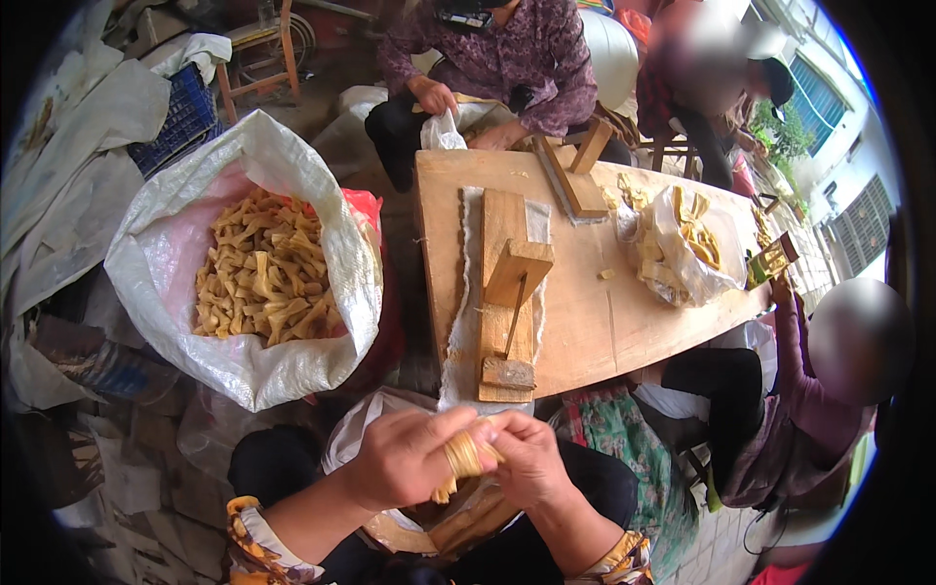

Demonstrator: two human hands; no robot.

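Before one table (575, 327) (one sack (156, 263) at left), our curled left hand (405, 460) and right hand (535, 462) clamp one yellow bundle (467, 455).

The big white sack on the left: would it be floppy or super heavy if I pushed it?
The white woven sack is probably heavy at the bottom, since many yellow-brown pieces are heaped inside. Its top would likely flop, because the rim is creased and uneven. Tipped, it might spill: its mouth is wide open.
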